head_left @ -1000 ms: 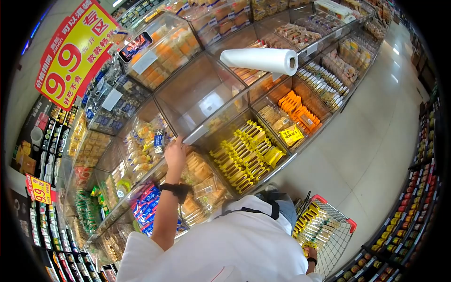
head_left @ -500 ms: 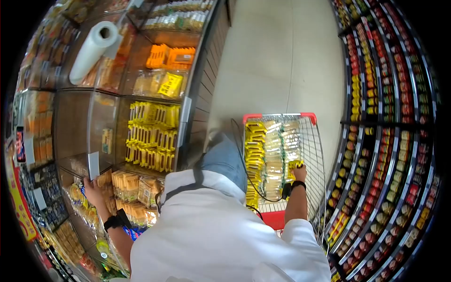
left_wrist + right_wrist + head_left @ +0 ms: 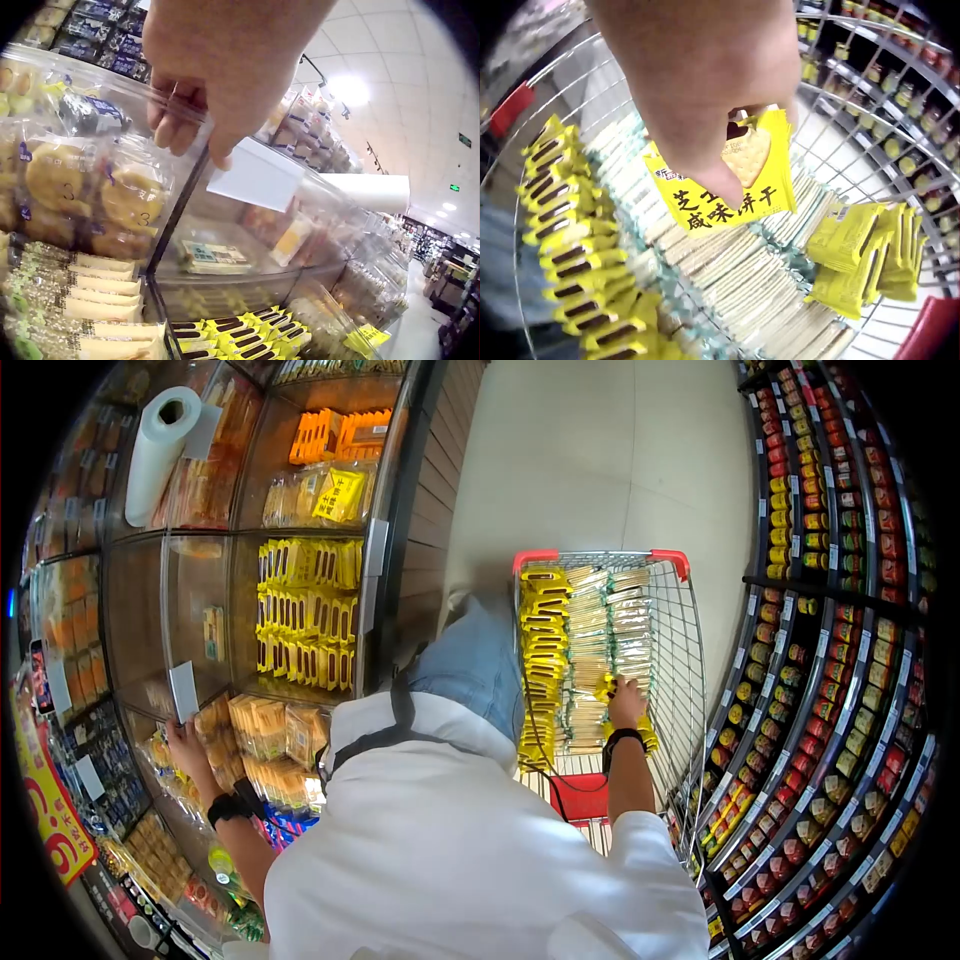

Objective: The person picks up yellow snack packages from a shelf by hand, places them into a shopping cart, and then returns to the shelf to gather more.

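Yellow packet [image 3: 763, 193] pinched by right hand [image 3: 705, 82] inside shopping cart [image 3: 682, 650], 1 o'clock from torso [image 3: 450, 850]. Clear bin edge [image 3: 112, 81] gripped by left hand [image 3: 217, 71] beside white label [image 3: 259, 178], 10 o'clock.

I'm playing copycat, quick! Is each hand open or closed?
Left hand: closed, fingers curled over the clear bin edge.
Right hand: closed, pinching a yellow cracker packet.

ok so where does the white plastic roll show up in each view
Head view: white roll at upper left, standing slantwise.
Left wrist view: right of centre, lying nearly level, beyond the card.
Right wrist view: not in it.
Shared landmark: the blank white card by the left hand, in the head and left wrist views only.
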`<action>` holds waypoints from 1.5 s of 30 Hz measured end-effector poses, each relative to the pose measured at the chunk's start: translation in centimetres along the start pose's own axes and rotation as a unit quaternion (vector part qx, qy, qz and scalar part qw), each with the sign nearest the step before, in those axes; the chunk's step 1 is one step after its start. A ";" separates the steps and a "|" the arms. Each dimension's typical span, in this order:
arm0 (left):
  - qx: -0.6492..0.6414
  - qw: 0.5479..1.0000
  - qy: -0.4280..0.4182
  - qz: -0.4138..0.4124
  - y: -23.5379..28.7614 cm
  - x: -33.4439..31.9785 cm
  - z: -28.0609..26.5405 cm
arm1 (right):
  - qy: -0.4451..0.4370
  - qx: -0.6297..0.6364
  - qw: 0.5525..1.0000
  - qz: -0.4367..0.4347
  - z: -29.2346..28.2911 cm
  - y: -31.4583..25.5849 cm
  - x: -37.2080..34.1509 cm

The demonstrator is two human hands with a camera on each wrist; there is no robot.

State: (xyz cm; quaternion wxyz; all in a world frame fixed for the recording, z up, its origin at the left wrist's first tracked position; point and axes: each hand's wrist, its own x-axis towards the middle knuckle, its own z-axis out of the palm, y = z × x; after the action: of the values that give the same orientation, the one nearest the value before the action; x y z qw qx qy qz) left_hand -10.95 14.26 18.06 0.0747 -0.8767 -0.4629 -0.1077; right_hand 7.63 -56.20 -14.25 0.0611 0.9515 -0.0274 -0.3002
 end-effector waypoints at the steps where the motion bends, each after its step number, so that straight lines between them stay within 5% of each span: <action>1: 0.008 1.000 -0.001 -0.006 0.3 -0.2 -0.3 | -0.087 0.002 0.996 -0.006 -0.5 -0.7 -0.2; 13: -0.018 0.999 -0.034 0.011 -3.5 1.9 0.7 | -0.093 -0.086 0.982 -0.139 5.4 1.8 -5.3; 17: -0.077 0.996 -0.022 0.040 -5.2 2.8 1.4 | -0.002 -0.140 0.977 -0.163 6.5 5.2 -3.1; 21: 0.081 0.995 -0.024 0.054 -3.7 2.5 0.2 | 0.092 -0.172 0.965 -0.176 6.9 7.6 0.0; 23: 0.058 0.997 -0.005 0.057 -3.0 2.5 0.0 | 0.116 -0.184 0.961 -0.173 6.4 7.9 0.4; 26: -0.006 0.998 -0.007 0.059 -4.7 2.6 0.9 | 0.100 -0.185 0.963 -0.168 7.5 8.3 1.1; 28: -0.047 0.996 -0.051 0.051 -4.2 3.0 0.2 | -0.013 -0.269 0.951 -0.154 10.4 9.6 0.8; 29: 0.053 0.997 -0.029 0.053 -3.4 2.7 -0.3 | -0.043 -0.280 0.949 -0.136 10.9 9.7 0.7; 35: 0.051 0.998 -0.021 0.040 -3.2 2.3 -0.2 | -0.130 -0.230 0.961 -0.085 7.5 8.8 1.4; 38: -0.045 0.991 0.059 0.109 -5.1 2.2 1.8 | -0.146 -0.159 0.974 -0.072 5.9 6.8 2.5; 40: 0.098 0.994 -0.042 0.001 -1.5 1.0 0.0 | -0.127 -0.107 0.983 -0.076 5.6 4.8 4.3; 45: -0.016 0.999 0.002 -0.041 4.9 -1.6 -2.6 | -0.102 -0.098 0.984 -0.104 -9.1 -9.2 7.7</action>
State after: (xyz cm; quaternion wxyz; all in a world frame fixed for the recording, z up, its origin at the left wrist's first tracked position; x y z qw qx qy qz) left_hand -8.09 9.64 20.04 0.0574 -0.8579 -0.4962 -0.1200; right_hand 19.34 -46.83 -12.43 0.1190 0.9030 0.0955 -0.4016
